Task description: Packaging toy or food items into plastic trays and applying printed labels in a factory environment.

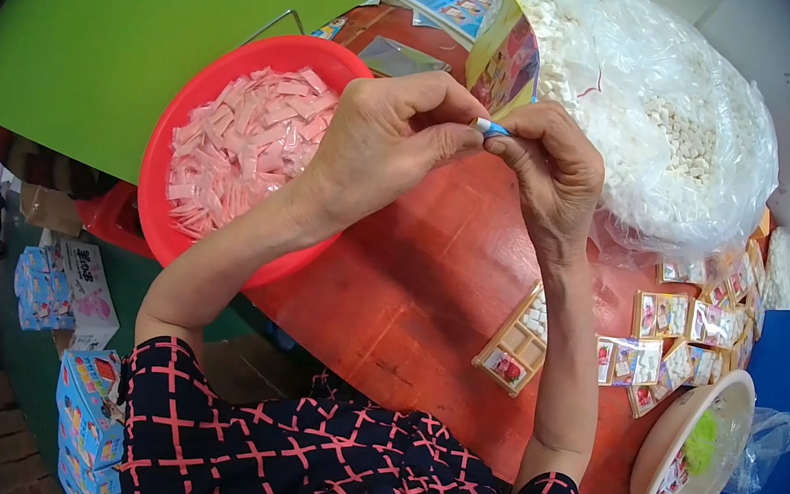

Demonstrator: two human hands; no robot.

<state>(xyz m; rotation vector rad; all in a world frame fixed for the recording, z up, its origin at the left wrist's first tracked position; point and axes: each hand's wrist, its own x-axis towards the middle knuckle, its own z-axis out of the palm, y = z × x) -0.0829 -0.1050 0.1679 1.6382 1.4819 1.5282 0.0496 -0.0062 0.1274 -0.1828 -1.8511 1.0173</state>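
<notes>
nearby, red bowl (169,129), white-pellet bag (676,115)

A: Where are the hands?
B: Both raised and meeting, forearms coming up from below, sleeves at the elbows.
A: And the grips?
B: Left hand (385,139) and right hand (552,173) each pinch with thumb and forefinger, fingertips nearly touching, other fingers curled
</notes>
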